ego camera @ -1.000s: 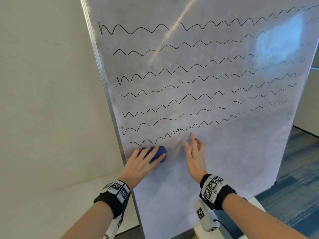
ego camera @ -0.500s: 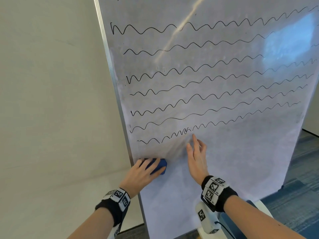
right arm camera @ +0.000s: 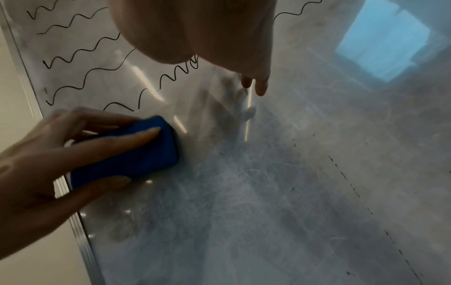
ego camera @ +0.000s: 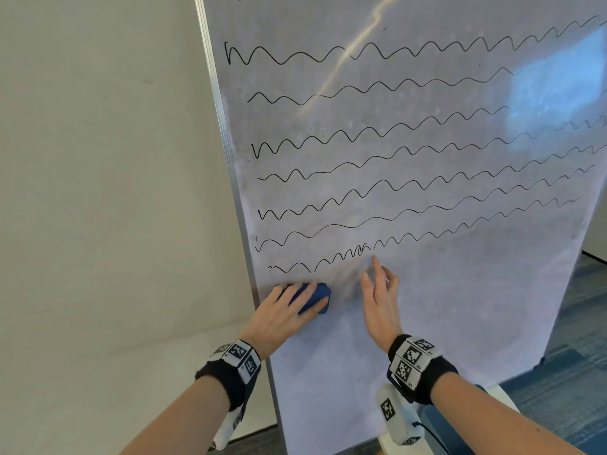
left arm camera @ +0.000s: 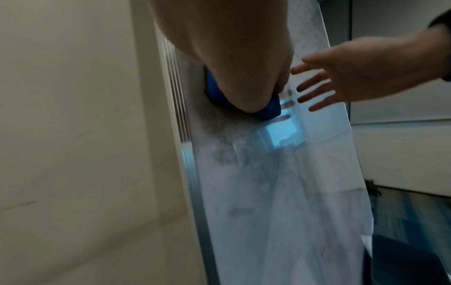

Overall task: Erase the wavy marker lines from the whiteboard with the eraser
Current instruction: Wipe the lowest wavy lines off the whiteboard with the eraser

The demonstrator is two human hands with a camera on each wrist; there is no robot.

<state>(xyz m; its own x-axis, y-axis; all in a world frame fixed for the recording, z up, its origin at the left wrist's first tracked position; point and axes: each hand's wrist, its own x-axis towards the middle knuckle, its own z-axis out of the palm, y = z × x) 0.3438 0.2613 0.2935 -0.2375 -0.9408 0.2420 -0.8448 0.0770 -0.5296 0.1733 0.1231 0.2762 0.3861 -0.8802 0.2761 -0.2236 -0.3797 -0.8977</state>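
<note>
The whiteboard (ego camera: 443, 307) stands upright and carries several black wavy lines (ego camera: 394, 185) across its upper part. My left hand (ego camera: 285, 310) grips the blue eraser (ego camera: 315, 298) and presses it on the board beside the left frame, just below the left end of the lowest line. The right wrist view shows the eraser (right arm camera: 136, 154) with my left hand's (right arm camera: 48, 164) fingers curled over it. My right hand (ego camera: 381, 297) rests on the board to the right of the eraser with straight fingers. Its fingertips (right arm camera: 260, 87) touch just below the lowest line. It holds nothing.
The board's lower part (right arm camera: 268, 192) is smeared grey with wiped ink. A metal frame edge (ego camera: 230, 159) runs down the board's left side, with a beige wall (ego camera: 98, 192) behind it. Blue carpet (ego camera: 574, 372) lies at the lower right.
My left hand slid the eraser down from the lowest line, then back up and slightly right. The right hand stayed on the board. The head view shifted left.
</note>
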